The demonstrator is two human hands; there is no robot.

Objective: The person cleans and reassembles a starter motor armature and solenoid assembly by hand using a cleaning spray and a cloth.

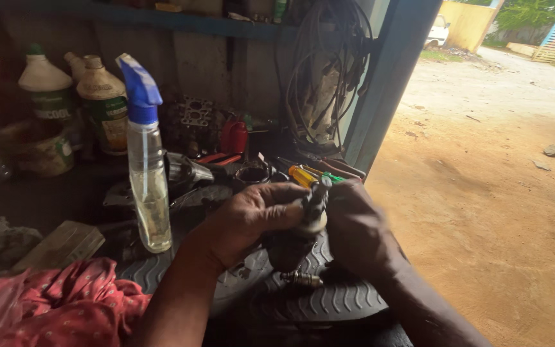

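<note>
Above the tyre (329, 302) that lies on the cluttered bench, your two hands meet around a small dark part (313, 215) with a pale collar. Your left hand (252, 218) is curled tight on it from one side, thumb laid across the top; your right hand (354, 231) is wrapped round it from the other side (its fingers are blurred, so exactly how they grip cannot be told). A spark plug (300, 279) rests on the tyre's tread just below your hands. Beside the tyre, off your left hand, stands a clear spray bottle (148, 173) with a blue trigger head, and a red dotted cloth (59, 305) is bunched by the tyre's near edge. Behind the tyre lie a yellow-handled screwdriver (302, 175) and a green-handled one (333, 178).
</note>
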